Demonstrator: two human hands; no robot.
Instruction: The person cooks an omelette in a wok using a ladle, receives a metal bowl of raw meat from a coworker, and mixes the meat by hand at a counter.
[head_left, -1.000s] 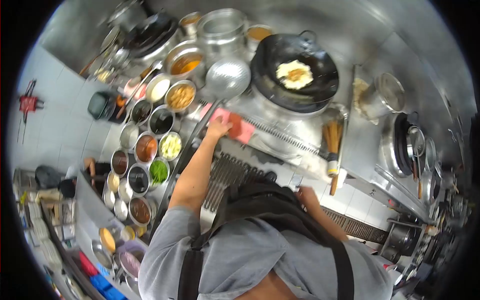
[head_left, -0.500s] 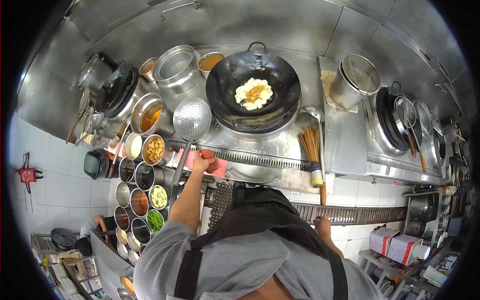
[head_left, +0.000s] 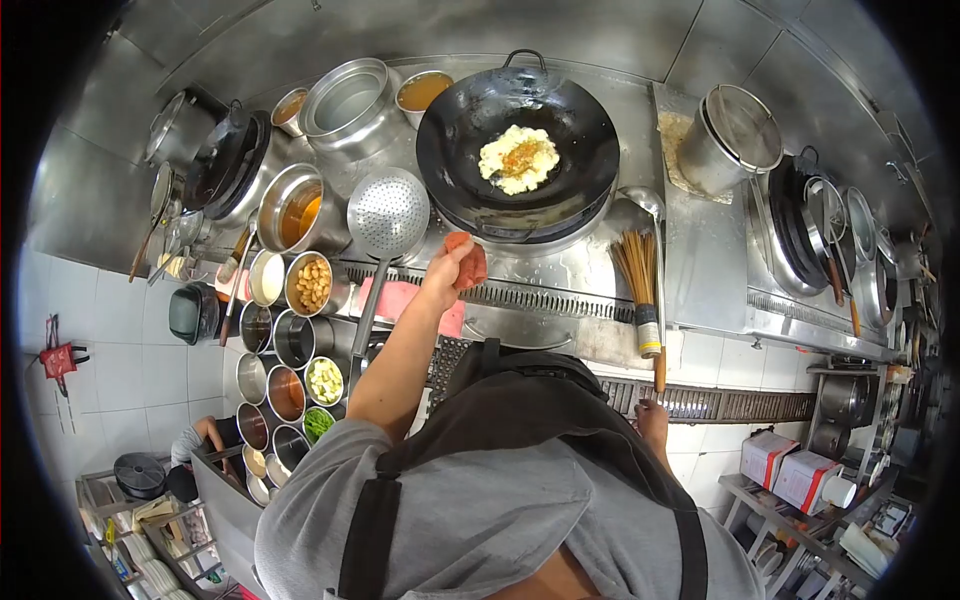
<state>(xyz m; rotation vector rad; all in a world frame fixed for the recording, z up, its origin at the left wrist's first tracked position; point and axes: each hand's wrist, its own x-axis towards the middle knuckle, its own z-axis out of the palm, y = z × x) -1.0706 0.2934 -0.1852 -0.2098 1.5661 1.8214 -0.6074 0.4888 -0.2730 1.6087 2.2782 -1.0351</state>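
A folded red cloth [head_left: 471, 262] is gripped in my left hand [head_left: 441, 272], just below the left front rim of the black wok [head_left: 570, 150]. In the wok lies a patch of cooked egg [head_left: 518, 160] with an orange-brown middle. A perforated ladle [head_left: 389, 212] rests left of the wok, its handle running toward me. Under my left wrist, a pink cloth [head_left: 397, 300] lies on the stove edge. Low at my right side is my right hand [head_left: 651, 408], near the wooden end of a long ladle handle; its fingers are partly hidden.
Metal pots and a tub [head_left: 347, 108] stand at the back left. Several ingredient containers [head_left: 287, 393] are at the left. A bamboo brush [head_left: 637, 280] and a ladle [head_left: 647, 200] lie right of the wok. Another person's arm [head_left: 213, 437] shows at the lower left.
My left hand has lifted the red cloth off the pink cloth and moved it up and right toward the wok. The view has also shifted and turned.
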